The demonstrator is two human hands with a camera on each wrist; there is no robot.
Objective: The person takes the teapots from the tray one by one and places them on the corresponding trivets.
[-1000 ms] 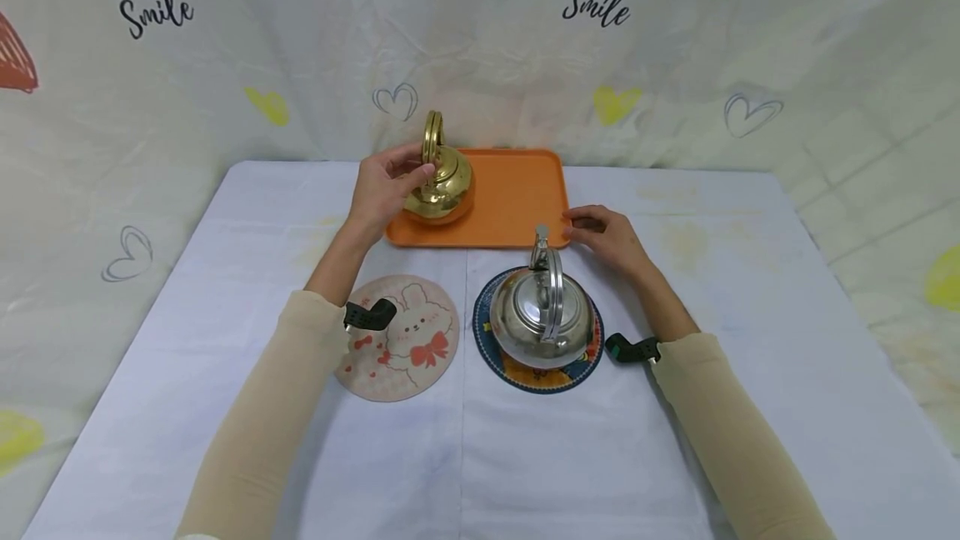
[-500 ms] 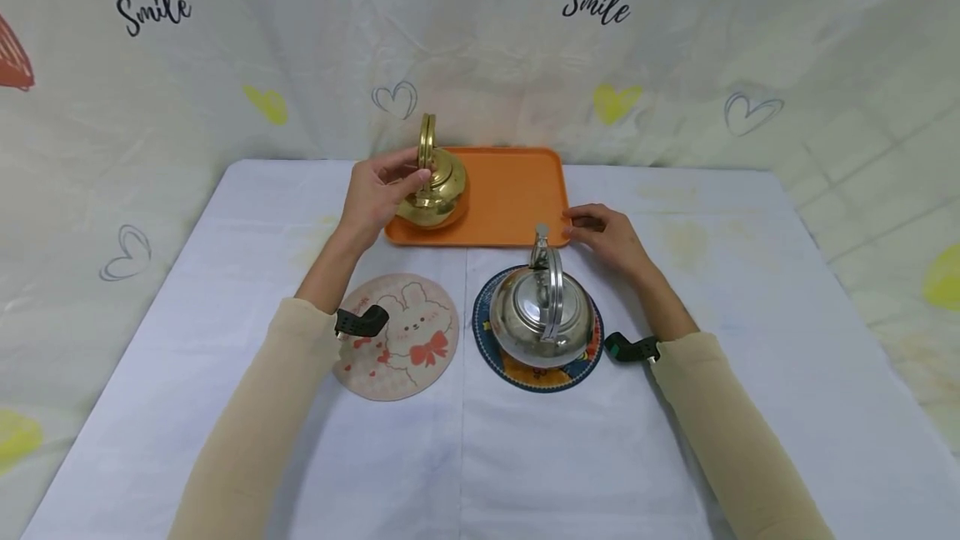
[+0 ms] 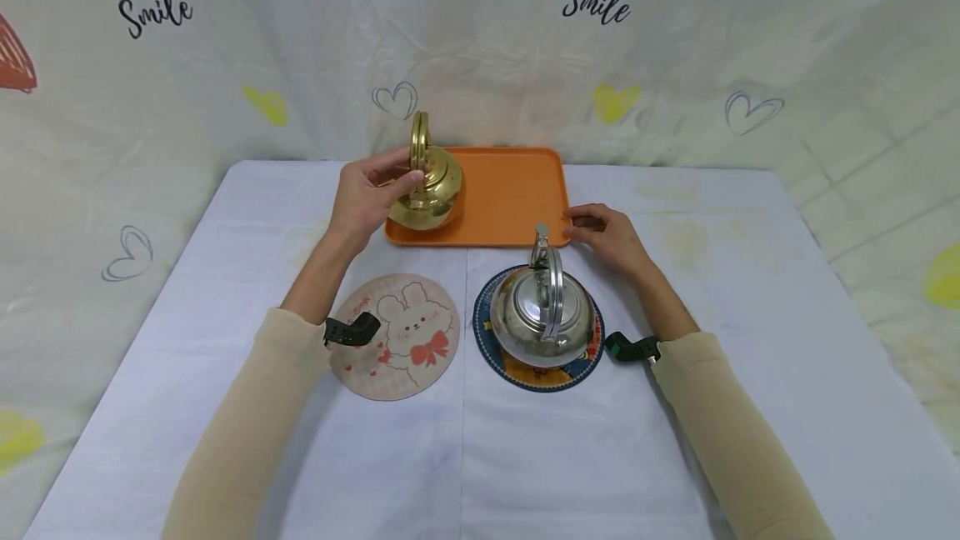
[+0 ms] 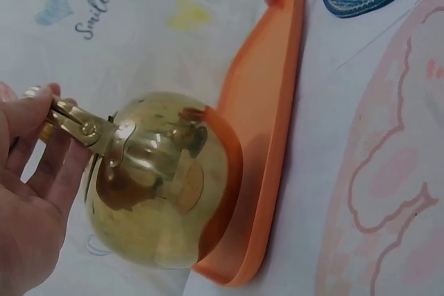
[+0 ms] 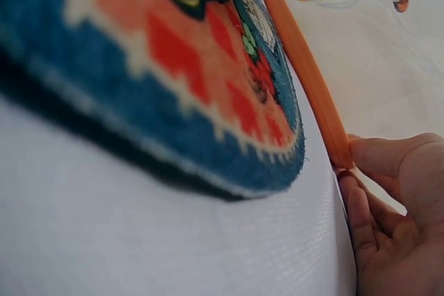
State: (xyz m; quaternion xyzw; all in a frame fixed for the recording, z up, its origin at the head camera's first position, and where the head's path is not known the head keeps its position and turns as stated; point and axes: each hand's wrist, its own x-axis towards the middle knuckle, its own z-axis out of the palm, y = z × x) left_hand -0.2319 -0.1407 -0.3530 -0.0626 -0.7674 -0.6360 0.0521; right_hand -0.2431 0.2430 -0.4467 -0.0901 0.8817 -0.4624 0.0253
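Note:
My left hand (image 3: 363, 200) grips the upright handle of a shiny brass kettle (image 3: 438, 198) over the left end of an orange tray (image 3: 517, 190). In the left wrist view, thumb and fingers close around the handle's side, and the round body (image 4: 159, 192) overlaps the tray. At the tray's near right corner, my right hand (image 3: 613, 238) pinches the rim, thumb above and fingers beneath in the right wrist view. A silver kettle (image 3: 517, 319) with its handle raised stands on a round blue patterned mat (image 3: 551, 379), just left of my right forearm.
A round pink mat with a rabbit drawing (image 3: 416, 348) lies left of the silver kettle, partly under my left wrist. White cloth covers the table (image 3: 390, 473). A printed sheet (image 3: 502, 57) hangs close behind the tray.
My left hand has moved the brass kettle a short way left along the tray. The right hand, tray and silver kettle have stayed put.

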